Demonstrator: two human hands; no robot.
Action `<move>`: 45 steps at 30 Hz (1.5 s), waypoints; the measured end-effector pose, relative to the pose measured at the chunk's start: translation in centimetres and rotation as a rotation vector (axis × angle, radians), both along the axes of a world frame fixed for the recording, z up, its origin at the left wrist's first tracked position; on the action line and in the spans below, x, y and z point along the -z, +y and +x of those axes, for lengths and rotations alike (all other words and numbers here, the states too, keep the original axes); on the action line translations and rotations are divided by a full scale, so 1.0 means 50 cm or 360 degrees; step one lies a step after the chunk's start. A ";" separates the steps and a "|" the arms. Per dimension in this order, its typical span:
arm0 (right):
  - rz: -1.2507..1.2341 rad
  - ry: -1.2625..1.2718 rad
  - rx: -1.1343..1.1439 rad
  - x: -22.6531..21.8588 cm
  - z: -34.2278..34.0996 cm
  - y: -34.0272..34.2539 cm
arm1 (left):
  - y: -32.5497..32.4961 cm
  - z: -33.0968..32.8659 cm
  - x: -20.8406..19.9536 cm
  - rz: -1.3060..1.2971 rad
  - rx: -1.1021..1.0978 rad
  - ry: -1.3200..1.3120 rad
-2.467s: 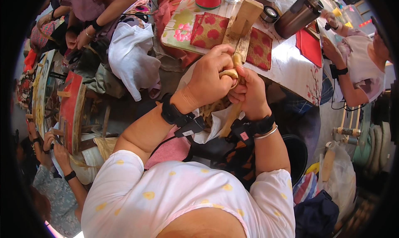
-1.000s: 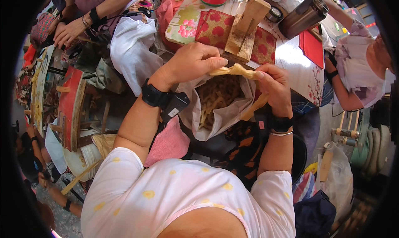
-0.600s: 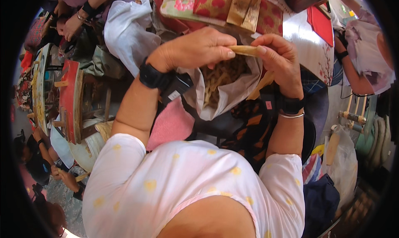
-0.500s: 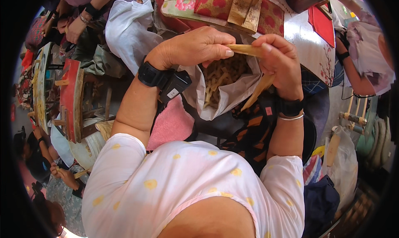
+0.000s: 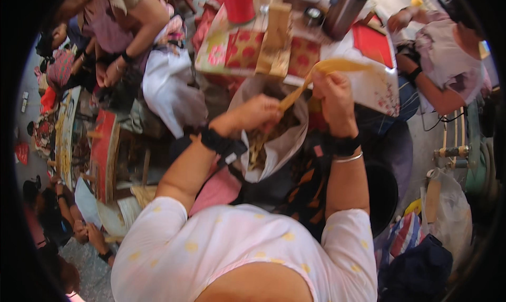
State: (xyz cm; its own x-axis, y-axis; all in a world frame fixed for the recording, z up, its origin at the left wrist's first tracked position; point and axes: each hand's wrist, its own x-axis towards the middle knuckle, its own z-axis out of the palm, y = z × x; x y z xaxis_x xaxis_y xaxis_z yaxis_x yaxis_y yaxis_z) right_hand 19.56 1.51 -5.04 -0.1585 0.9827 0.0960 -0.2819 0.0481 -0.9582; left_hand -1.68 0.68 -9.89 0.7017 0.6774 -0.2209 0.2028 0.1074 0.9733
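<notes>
My left hand is closed on one end of a long, flat, yellowish dry strip, over the mouth of a white bag. Further right and higher, my right hand pinches the same strip, whose free end bends over the fingers and points right. Between the two hands the strip runs taut on a slant. Short, pale brown strips fill the bag below. Motion blurs the fingers and strip somewhat; I cannot tell what plant or material it is.
Ahead is a table with a wooden block stand, red-patterned cloth, a red container and a dark metal tumbler. A red bench is left. Other people sit around; a plastic bag lies right.
My hands have moved further apart, the left down toward the bag, the right still gripping the strip. Its loose end, formerly hanging, now sticks out rightward. The view has shifted.
</notes>
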 end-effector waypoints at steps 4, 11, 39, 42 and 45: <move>0.0072 0.0427 -0.0016 -0.013 -0.025 -0.012 | -0.053 0.046 0.033 -0.0206 -0.0043 0.0136; -0.0337 0.0594 -0.0663 -0.033 -0.015 -0.045 | -0.025 0.024 -0.110 0.0253 0.0090 -0.0398; 0.0695 -0.1086 0.0130 0.008 -0.147 -0.056 | -0.026 0.028 -0.049 0.1305 -0.1087 -0.0513; 0.0455 -0.1051 0.0178 0.018 -0.138 -0.045 | -0.010 0.014 -0.061 0.0809 -0.1042 -0.0379; -0.0385 -0.0194 -0.0130 0.012 -0.126 -0.048 | -0.005 0.016 -0.074 0.0660 -0.0978 -0.0039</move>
State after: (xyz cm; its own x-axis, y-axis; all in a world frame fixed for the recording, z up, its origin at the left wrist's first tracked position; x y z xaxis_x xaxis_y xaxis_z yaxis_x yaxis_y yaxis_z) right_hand 13.28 -0.88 -5.66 -0.2343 0.9582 -0.1641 -0.1577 -0.2041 -0.9662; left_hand -0.87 0.44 -6.16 0.1708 0.9740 0.1491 0.2020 -0.1827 0.9622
